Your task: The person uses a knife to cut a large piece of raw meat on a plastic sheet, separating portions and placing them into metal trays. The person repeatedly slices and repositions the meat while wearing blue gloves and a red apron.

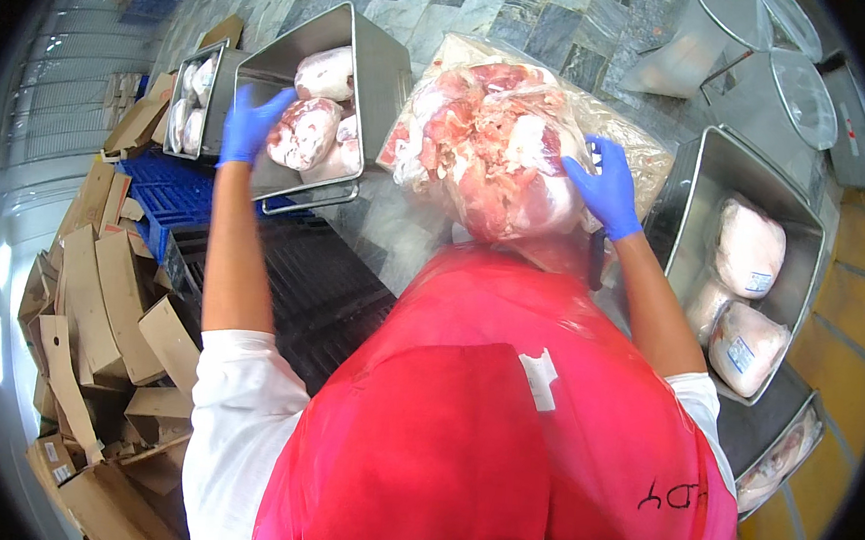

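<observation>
My left hand (252, 125), in a blue glove, is at the left wall of a deep metal bin (385, 81). Its fingers are stretched out toward a wrapped piece of raw meat (305, 133) in that bin; whether they touch it I cannot tell. In front of me lies a large heap of raw meat (482, 133), partly under clear plastic (641, 154). My right hand (609, 187), gloved in blue as well, is at the heap's right side with thumb and fingers apart. Its fingertips reach the edge of the meat or its plastic.
On the right stands a metal bin (700, 178) with wrapped meat pieces (750, 247). Another meat-filled bin (170, 121) is at the far left. Flattened cardboard boxes (100, 297) pile up beside blue (168, 186) and black pallets (281, 280). Clear round tubs (800, 100) stand at the back right.
</observation>
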Action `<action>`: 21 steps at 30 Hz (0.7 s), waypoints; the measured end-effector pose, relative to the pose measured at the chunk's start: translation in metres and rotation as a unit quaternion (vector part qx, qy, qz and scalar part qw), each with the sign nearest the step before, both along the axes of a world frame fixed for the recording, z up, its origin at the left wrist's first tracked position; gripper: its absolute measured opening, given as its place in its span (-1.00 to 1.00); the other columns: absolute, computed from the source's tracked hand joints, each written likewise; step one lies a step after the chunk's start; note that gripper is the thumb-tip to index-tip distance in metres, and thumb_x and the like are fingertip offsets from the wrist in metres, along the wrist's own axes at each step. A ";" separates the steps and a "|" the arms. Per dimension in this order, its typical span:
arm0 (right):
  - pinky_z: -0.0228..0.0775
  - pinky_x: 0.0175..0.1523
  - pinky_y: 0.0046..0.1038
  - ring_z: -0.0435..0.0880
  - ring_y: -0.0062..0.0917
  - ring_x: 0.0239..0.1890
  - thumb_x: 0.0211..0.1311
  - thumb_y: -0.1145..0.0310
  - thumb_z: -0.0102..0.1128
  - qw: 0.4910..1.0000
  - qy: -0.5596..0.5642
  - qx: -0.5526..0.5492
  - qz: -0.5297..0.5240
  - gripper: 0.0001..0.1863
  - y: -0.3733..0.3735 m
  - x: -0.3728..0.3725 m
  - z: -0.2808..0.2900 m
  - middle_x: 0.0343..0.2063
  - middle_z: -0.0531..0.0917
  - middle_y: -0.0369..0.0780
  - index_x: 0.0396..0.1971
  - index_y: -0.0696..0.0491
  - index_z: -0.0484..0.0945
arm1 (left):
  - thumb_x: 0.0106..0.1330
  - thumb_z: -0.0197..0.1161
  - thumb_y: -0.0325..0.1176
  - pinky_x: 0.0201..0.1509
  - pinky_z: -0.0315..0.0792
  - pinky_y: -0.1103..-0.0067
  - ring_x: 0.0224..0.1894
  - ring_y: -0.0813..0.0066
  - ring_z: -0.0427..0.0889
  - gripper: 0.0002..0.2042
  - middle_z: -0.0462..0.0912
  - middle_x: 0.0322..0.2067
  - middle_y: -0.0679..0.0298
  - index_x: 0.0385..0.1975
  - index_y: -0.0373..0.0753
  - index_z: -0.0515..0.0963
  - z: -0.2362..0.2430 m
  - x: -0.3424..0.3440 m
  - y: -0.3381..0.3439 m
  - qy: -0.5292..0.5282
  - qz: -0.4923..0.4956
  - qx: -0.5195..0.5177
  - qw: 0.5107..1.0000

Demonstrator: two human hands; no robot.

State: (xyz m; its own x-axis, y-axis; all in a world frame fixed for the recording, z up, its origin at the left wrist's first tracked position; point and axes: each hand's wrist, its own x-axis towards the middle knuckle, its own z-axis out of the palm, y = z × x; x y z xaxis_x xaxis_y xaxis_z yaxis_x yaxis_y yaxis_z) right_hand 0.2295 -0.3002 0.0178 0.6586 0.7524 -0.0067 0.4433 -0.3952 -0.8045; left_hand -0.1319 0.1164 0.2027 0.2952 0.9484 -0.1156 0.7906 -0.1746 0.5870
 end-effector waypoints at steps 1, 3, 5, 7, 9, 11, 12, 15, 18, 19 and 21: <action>0.46 0.27 -0.23 0.59 -0.13 0.24 0.18 0.02 0.43 0.999 -0.043 0.028 -0.002 -0.30 0.009 0.001 0.003 0.20 0.59 0.03 0.28 0.01 0.51 | 0.07 0.63 0.08 -0.11 0.63 0.42 -0.12 0.33 0.73 -0.13 0.72 -0.07 -0.03 0.22 -0.49 0.47 -0.031 0.021 -0.021 0.013 -0.072 0.016 0.997; 0.43 0.30 -0.18 0.55 -0.12 0.25 0.18 0.06 0.41 0.983 -0.161 0.077 0.044 -0.30 0.039 0.007 0.006 0.21 0.57 0.01 0.30 -0.01 0.48 | 0.22 0.57 -0.11 0.07 0.58 0.44 -0.01 0.38 0.71 -0.31 0.72 -0.10 0.10 0.28 -0.38 0.51 -0.067 0.083 -0.086 -0.013 -0.175 0.017 0.984; 0.43 0.30 -0.12 0.55 -0.11 0.22 0.18 0.11 0.39 0.963 -0.222 0.123 0.089 -0.35 0.072 0.011 0.004 0.17 0.58 -0.01 0.28 -0.03 0.49 | 0.19 0.56 -0.06 0.20 0.54 0.28 0.11 0.16 0.68 -0.34 0.69 0.02 0.00 0.23 -0.32 0.56 -0.102 0.127 -0.123 -0.010 -0.361 0.284 0.888; 0.44 0.27 -0.07 0.59 -0.11 0.14 0.19 0.18 0.35 0.951 -0.237 0.160 0.119 -0.44 0.102 0.019 -0.005 0.09 0.61 -0.05 0.21 -0.04 0.54 | 0.16 0.53 -0.02 0.25 0.47 0.20 0.12 0.02 0.64 -0.38 0.69 -0.01 -0.01 0.17 -0.23 0.63 -0.116 0.175 -0.155 -0.043 -0.381 0.287 0.878; 0.46 0.21 -0.04 0.60 -0.11 0.09 0.24 0.23 0.29 0.960 -0.222 0.030 0.170 -0.59 0.119 0.023 0.005 0.03 0.64 -0.10 0.09 -0.06 0.59 | 0.15 0.50 -0.02 0.22 0.48 0.23 0.11 0.01 0.62 -0.44 0.67 -0.01 -0.03 0.10 -0.22 0.65 -0.127 0.195 -0.177 0.049 -0.354 0.219 0.908; 0.47 0.15 -0.02 0.63 -0.12 0.04 0.27 0.26 0.22 0.951 -0.233 -0.054 0.194 -0.72 0.130 0.026 0.015 -0.05 0.68 -0.13 -0.03 -0.07 0.62 | 0.16 0.46 -0.07 0.16 0.49 0.23 0.05 0.00 0.63 -0.55 0.67 -0.04 -0.02 -0.04 -0.23 0.68 -0.134 0.202 -0.182 0.092 -0.330 0.185 0.921; 0.48 0.11 -0.02 0.64 -0.13 0.02 0.29 0.27 0.20 0.945 -0.252 -0.073 0.195 -0.78 0.134 0.026 0.019 -0.09 0.69 -0.14 -0.10 -0.07 0.63 | 0.18 0.43 -0.11 0.13 0.51 0.21 0.00 -0.01 0.64 -0.63 0.69 -0.08 0.00 -0.15 -0.25 0.70 -0.136 0.204 -0.181 0.089 -0.320 0.186 0.925; 0.50 0.03 -0.01 0.68 -0.11 -0.06 0.34 0.26 0.13 0.948 -0.262 -0.042 0.177 -0.85 0.142 0.024 0.016 -0.21 0.73 -0.11 -0.21 -0.05 0.62 | 0.19 0.39 -0.18 0.02 0.52 0.20 -0.12 0.00 0.67 -0.76 0.70 -0.21 0.02 -0.34 -0.24 0.72 -0.162 0.202 -0.164 0.023 -0.300 0.190 0.934; 0.51 -0.01 -0.02 0.71 -0.08 -0.12 0.38 0.23 0.10 0.971 -0.182 -0.043 0.149 -0.82 0.155 0.023 0.018 -0.24 0.74 -0.07 -0.22 -0.03 0.61 | 0.21 0.36 -0.23 -0.09 0.52 0.19 -0.25 0.00 0.67 -0.79 0.68 -0.37 -0.01 -0.48 -0.26 0.70 -0.168 0.203 -0.148 -0.040 -0.274 0.169 0.946; 0.52 -0.01 -0.03 0.72 -0.07 -0.13 0.39 0.22 0.10 0.978 -0.145 -0.054 0.137 -0.81 0.160 0.026 0.018 -0.24 0.75 -0.06 -0.21 -0.02 0.61 | 0.21 0.36 -0.24 -0.12 0.52 0.19 -0.29 -0.01 0.68 -0.78 0.67 -0.43 -0.03 -0.53 -0.28 0.69 -0.166 0.205 -0.146 -0.056 -0.265 0.159 0.949; 0.54 -0.02 -0.06 0.72 -0.04 -0.14 0.37 0.19 0.12 0.987 -0.099 -0.037 0.122 -0.78 0.169 0.030 0.002 -0.22 0.75 -0.04 -0.14 -0.04 0.62 | 0.23 0.36 -0.24 -0.16 0.51 0.20 -0.34 -0.03 0.66 -0.76 0.65 -0.45 -0.09 -0.51 -0.31 0.68 -0.162 0.210 -0.145 -0.032 -0.249 0.079 0.965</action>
State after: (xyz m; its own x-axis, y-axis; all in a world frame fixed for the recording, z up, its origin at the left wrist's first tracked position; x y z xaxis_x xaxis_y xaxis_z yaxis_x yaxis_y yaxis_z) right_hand 0.2594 -0.1317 0.0196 0.4513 0.8913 0.0441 0.6789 -0.3108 -0.6652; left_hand 0.0776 -0.0288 0.0411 0.7201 0.6919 0.0530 0.5485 -0.6143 0.5672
